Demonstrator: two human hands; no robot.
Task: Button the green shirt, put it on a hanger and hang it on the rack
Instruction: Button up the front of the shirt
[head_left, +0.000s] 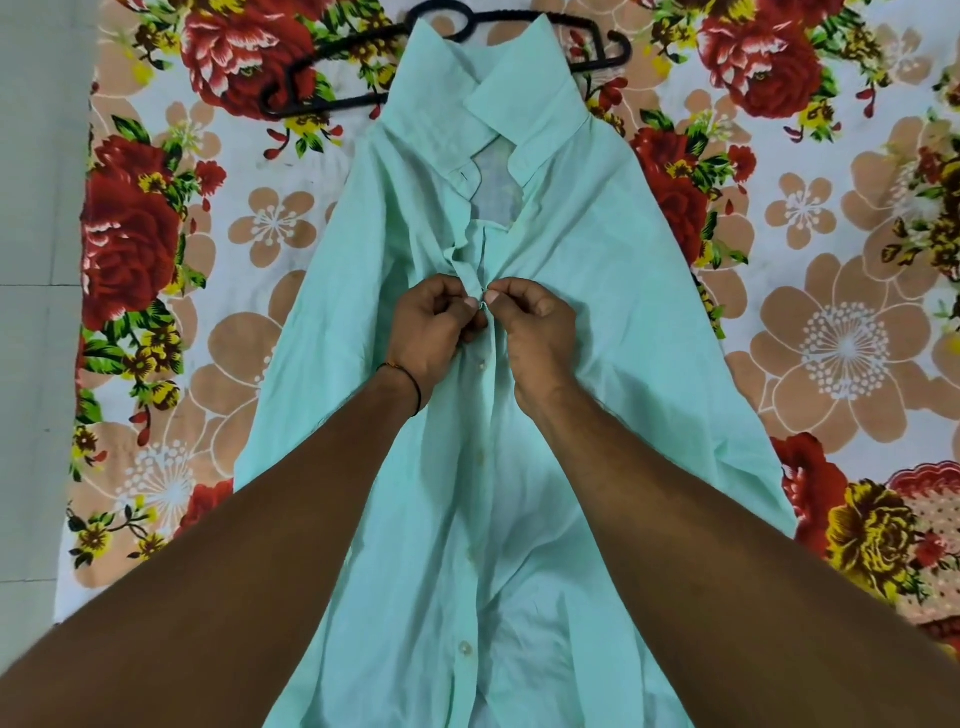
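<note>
A mint green shirt lies face up on a flowered bed sheet, collar at the far end. Its front is closed along the placket below my hands, with several pale buttons showing there; the collar stands apart at the top. My left hand pinches the left placket edge at chest height. My right hand pinches the opposite edge, fingertips touching the left hand's around a button. A black plastic hanger lies on the sheet beyond the collar, its middle hidden under the shirt. The rack is not in view.
The bed sheet with red roses and peach flowers covers the whole bed. A pale tiled floor runs along the bed's left edge. A dark thread band circles my left wrist.
</note>
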